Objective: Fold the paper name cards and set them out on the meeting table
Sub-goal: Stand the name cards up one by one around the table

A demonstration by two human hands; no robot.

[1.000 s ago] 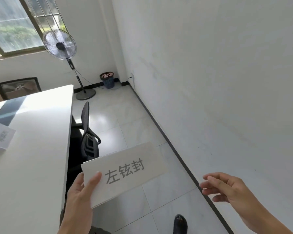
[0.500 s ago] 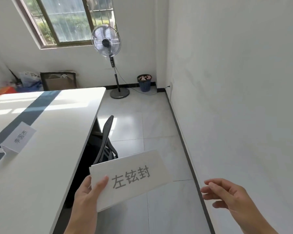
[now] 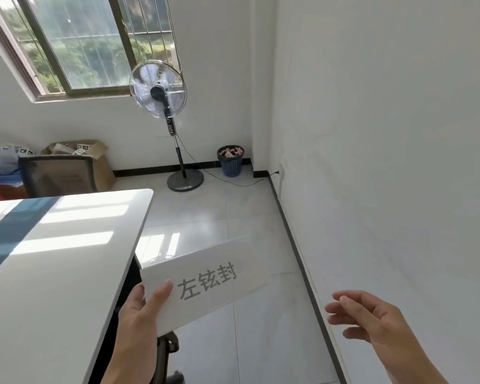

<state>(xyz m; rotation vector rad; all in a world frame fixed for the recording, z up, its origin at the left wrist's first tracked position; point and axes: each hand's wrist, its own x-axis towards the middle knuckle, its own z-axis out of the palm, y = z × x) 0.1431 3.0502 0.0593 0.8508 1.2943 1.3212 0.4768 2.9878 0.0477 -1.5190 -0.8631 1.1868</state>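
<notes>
- The left hand point(image 3: 139, 322) grips the card point(image 3: 205, 284) by its near left end, with the thumb pressed on the printed face and the fingers curled behind it.
- The card is in the air above the floor point(image 3: 233, 212), just right of the tabletop point(image 3: 53, 259) edge. It is tilted so its right end lies farther away, and three grey characters face up.
- The right hand point(image 3: 372, 317) is empty, its fingers loose and spread. It is near the right wall point(image 3: 385, 162) and well apart from the card.
- The white tabletop fills the near left, crossed by a dark blue stripe and patches of sun.
- Part of a dark chair point(image 3: 164, 353) shows under the card, tucked against the tabletop edge.
- At the far side a fan point(image 3: 158, 90) stands on a round base below the window point(image 3: 81, 42). Its cord trails across the floor to a socket low on the right wall.
- A blue bin point(image 3: 230, 162) holding scraps sits in the far corner, right of the fan.
- At the far left, a black chair back point(image 3: 58, 173) rises behind the tabletop end, with an open cardboard box point(image 3: 94, 153) behind it.
- Half a second earlier a folded card stood on the tabletop at left; it is now out of view.
- The fan, bin and window now appear larger and nearer, and the chair seen beside the tabletop is now mostly hidden.
- The left hand's grip on the card is unchanged, and the right hand keeps the same open pose.
</notes>
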